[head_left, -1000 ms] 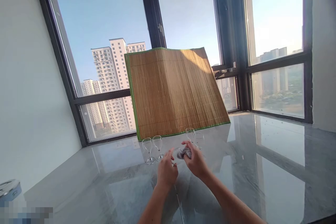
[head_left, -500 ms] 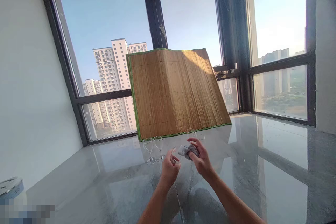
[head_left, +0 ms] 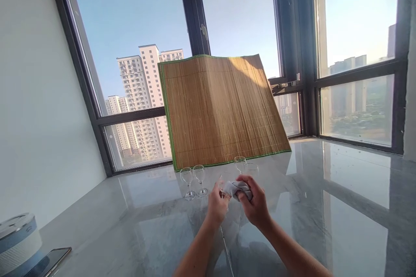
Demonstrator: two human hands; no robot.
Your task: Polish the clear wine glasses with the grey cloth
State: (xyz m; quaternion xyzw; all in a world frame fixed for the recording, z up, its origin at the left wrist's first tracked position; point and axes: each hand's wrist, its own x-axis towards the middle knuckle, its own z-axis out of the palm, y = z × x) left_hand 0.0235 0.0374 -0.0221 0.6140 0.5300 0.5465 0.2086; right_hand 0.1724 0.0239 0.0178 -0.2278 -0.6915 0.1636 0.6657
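Observation:
My left hand (head_left: 217, 204) is closed around a wine glass (head_left: 225, 195), most of which is hidden by the fingers and the cloth. A crumpled grey cloth (head_left: 238, 190) is gripped in my right hand (head_left: 257, 202) and pressed against that glass. Left of my hands, two clear stemmed glasses stand upright side by side, a nearer one (head_left: 186, 177) and another (head_left: 199, 175). Beyond my right hand are two more clear glasses, one farther back (head_left: 240, 164) and one partly covered by the hand (head_left: 252, 168).
A bamboo mat (head_left: 224, 112) with green edging leans against the window behind the glasses. On the glossy grey surface (head_left: 156, 233), a white and blue container (head_left: 19, 242) and a phone (head_left: 48, 263) lie at the lower left. Dark window frames (head_left: 139, 115) bound the back.
The view has shifted slightly, bringing the phone into sight. Both hands stay together, with the cloth still against the held glass; the standing glasses have kept their places.

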